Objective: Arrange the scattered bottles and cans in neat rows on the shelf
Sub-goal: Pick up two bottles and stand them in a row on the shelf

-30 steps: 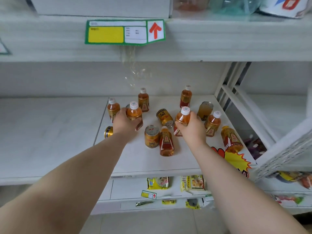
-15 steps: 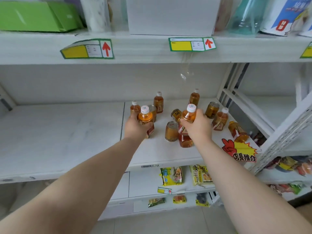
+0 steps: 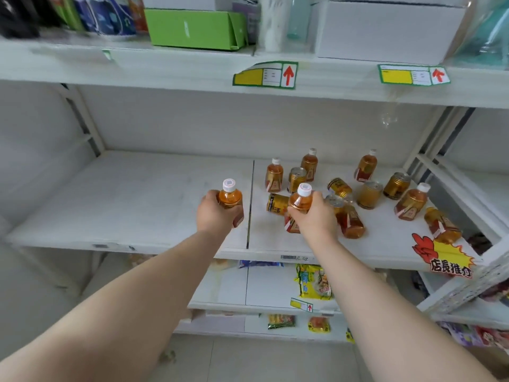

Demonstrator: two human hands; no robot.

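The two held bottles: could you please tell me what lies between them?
Head view: the shelf panel seam and a gold can lying on its side.

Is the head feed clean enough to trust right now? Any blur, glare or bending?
Head view: wide-angle bending bows the upper shelf edge; top-shelf goods are blurred; a transparent smear hangs under the right price tag; lighting soft, shadows faint; the left-hand bottle reads sharp.

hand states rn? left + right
Left hand: gripping an upright tea bottle.
Right hand: gripping another tea bottle.
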